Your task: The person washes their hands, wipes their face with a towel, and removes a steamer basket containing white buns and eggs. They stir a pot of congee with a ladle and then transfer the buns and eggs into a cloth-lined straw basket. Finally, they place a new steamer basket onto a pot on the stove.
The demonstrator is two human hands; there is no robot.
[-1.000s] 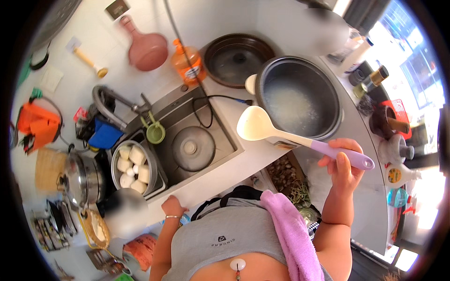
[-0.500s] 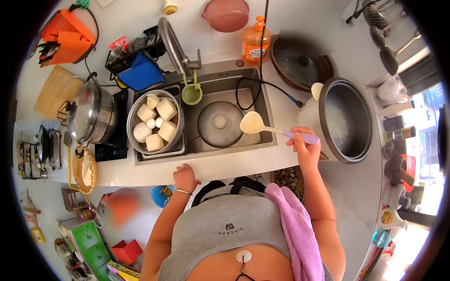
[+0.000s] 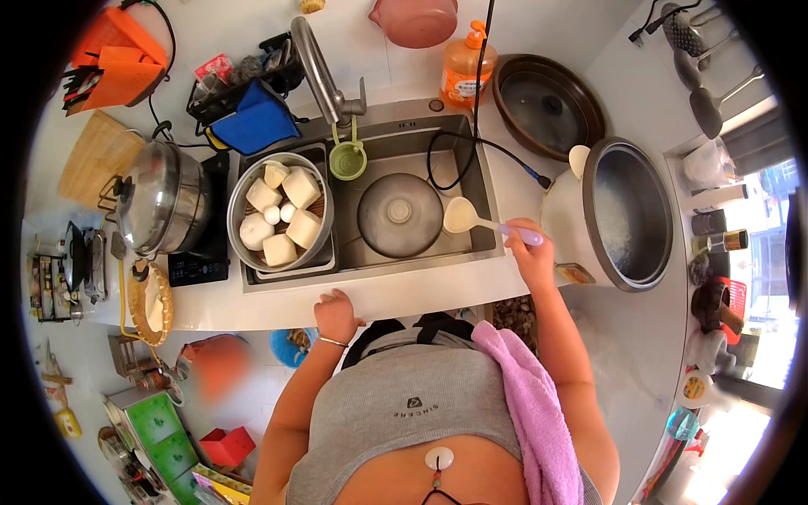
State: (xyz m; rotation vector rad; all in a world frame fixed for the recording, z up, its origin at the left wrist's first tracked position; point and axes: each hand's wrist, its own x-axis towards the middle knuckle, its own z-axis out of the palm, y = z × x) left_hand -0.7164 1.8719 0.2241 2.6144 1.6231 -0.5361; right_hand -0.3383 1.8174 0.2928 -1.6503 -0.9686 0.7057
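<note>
My right hand [image 3: 532,251] is closed around the purple handle of a cream-coloured ladle [image 3: 461,216]. The ladle's bowl hangs over the right side of the sink [image 3: 341,244], pointing left. At the counter's front edge my left hand [image 3: 337,315] rests with its fingers curled in, and nothing shows in it. A round lid [image 3: 399,214] lies in the sink basin. On the sink's left part stands a metal steamer pot [image 3: 239,240] holding several white buns [image 3: 301,192] and two eggs [image 3: 279,214]. Right of my right hand is a lidless rice cooker [image 3: 566,212] with pale, wet-looking contents.
The faucet [image 3: 316,71] arches behind the sink, a green strainer [image 3: 348,160] hanging by it. A black cable [image 3: 454,135] loops over the sink's right side. A lidded brown pan [image 3: 551,105] and an orange soap bottle [image 3: 465,67] stand behind. A lidded pot [image 3: 160,198] sits at left.
My right hand has moved slightly left and away from me with the ladle, whose handle now looks shorter and more tilted. My left hand stays at the counter edge.
</note>
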